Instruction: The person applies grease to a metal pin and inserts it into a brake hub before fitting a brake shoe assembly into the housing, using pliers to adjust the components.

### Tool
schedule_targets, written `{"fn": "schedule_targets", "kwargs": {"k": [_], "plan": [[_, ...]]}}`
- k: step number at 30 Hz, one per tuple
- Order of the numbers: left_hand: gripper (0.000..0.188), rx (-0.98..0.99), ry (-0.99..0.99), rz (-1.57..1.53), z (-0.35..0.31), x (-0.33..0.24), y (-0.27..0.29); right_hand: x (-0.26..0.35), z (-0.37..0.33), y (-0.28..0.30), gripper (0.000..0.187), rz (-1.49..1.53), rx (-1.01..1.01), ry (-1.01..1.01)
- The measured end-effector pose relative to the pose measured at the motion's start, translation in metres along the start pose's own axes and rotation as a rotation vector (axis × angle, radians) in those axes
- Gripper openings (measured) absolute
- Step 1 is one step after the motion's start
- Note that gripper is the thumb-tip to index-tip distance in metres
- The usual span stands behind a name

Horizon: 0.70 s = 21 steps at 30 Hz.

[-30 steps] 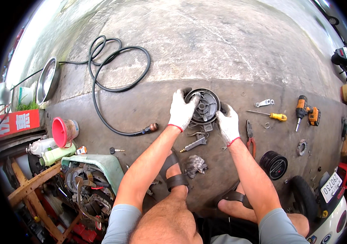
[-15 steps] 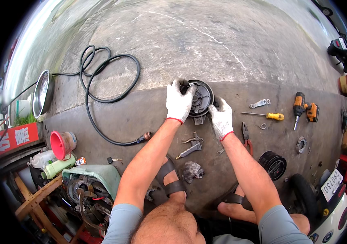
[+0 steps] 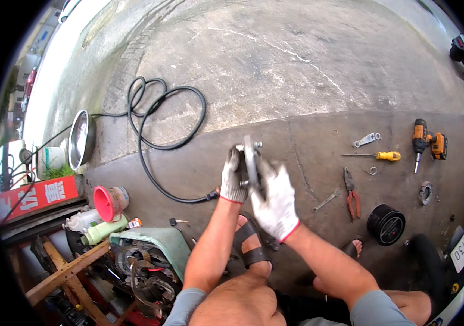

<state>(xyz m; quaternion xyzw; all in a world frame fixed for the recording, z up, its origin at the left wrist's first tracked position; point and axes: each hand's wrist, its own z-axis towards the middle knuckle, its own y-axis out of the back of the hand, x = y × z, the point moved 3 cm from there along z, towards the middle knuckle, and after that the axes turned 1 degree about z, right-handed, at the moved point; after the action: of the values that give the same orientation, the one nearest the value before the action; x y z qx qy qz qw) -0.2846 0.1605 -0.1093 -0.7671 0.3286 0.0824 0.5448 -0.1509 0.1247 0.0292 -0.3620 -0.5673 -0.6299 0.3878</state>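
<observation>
You hold a round metal part [image 3: 250,156] over the concrete floor [image 3: 313,141], turned nearly edge-on to the view, with a bolt [image 3: 258,144] standing out on its right side near the top. Your gloved left hand [image 3: 234,178] is closed on the part's left side; its darkened fingers [image 3: 233,157] lie along that side, below the upper rim. Your gloved right hand [image 3: 275,202] is at the part's right side, its fingers beside the lower half; motion blur covers them, so whether they grip or merely touch cannot be told. The part stands between your two hands, its upper end projecting above the fingers of both. A black hose [image 3: 144,160] lies coiled to the left, one end reaching just beside your left wrist. Right of your hands, on the floor, are an open-end wrench [image 3: 326,200], red-handled pliers [image 3: 353,202], a yellow-handled screwdriver [image 3: 388,156] and an orange-and-black power driver [image 3: 420,136]. A round black canister [image 3: 386,225] sits nearer your right forearm.
</observation>
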Motion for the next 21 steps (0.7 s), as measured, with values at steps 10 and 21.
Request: {"fn": "schedule_targets", "kwargs": {"k": [10,21], "plan": [[0.051,0.1,0.286,-0.629,-0.051,0.023,-0.03,0.033,-0.027,-0.05,0.058,-0.258,0.236,0.066],[0.049,0.081,0.284,-0.625,-0.064,0.023,-0.022,0.044,-0.025,-0.06,0.045,-0.311,0.402,0.093]]}}
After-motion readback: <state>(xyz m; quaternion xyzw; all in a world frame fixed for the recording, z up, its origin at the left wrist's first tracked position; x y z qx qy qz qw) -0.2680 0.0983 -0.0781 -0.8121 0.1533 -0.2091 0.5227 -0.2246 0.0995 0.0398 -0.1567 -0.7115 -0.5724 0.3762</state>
